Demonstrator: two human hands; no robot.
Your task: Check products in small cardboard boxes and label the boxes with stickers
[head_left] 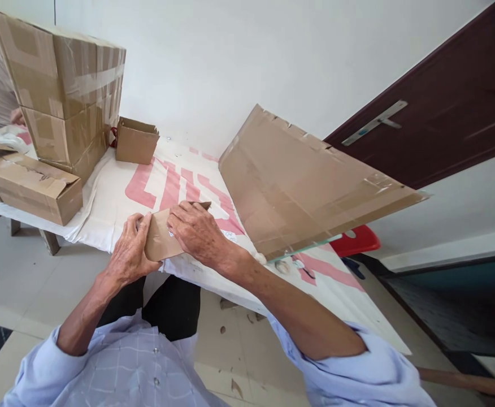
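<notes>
A small brown cardboard box (pixel 160 240) is held at the front edge of the cloth-covered table. My left hand (pixel 131 249) grips its left end, thumb along one side. Curled over its right part is my right hand (pixel 196 232), fingers pressed at the upper edge where a dark flap edge shows. A small white patch peeks out under the right fingers; I cannot make out what it is. The far side of the box is hidden by the hands.
Stacked taped cartons (pixel 73 85) stand at the left, with a closed box (pixel 35 183) before them and a small open box (pixel 136 141) beside them. A large cardboard sheet (pixel 307 181) leans at the right. A tape roll (pixel 281 267) lies below it. Another person's hand (pixel 17 117) shows far left.
</notes>
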